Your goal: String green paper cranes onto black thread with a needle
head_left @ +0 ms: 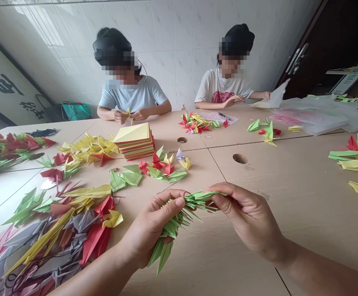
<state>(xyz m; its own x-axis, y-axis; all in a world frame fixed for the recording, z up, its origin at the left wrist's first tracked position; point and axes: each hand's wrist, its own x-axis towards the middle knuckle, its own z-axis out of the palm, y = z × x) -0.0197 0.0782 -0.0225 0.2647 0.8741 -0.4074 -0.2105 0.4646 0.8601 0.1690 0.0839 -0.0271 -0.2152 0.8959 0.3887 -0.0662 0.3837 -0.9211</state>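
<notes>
The left hand (pixel 151 226) clasps a bundle of bright-green, pointed, folded-paper pieces (pixel 173 226), and the right hand (pixel 251 220) pinches the bundle's right end between thumb and fingers. The bundle is held above the beige table (pixel 305 205), well apart from its far edge, where a person in a light-blue T-shirt (pixel 132 96) holds a small yellow folded-paper piece (pixel 128 115).

The one view, worn on the head, looks forward and down from above the near side of the worktop (pixel 296 193). The left hand (pixel 157 226) and right hand (pixel 249 222) are close below it; the worktop's far edge, much farther off, crosses its upper half, the tiled wall (pixel 172 53) rising behind.
</notes>
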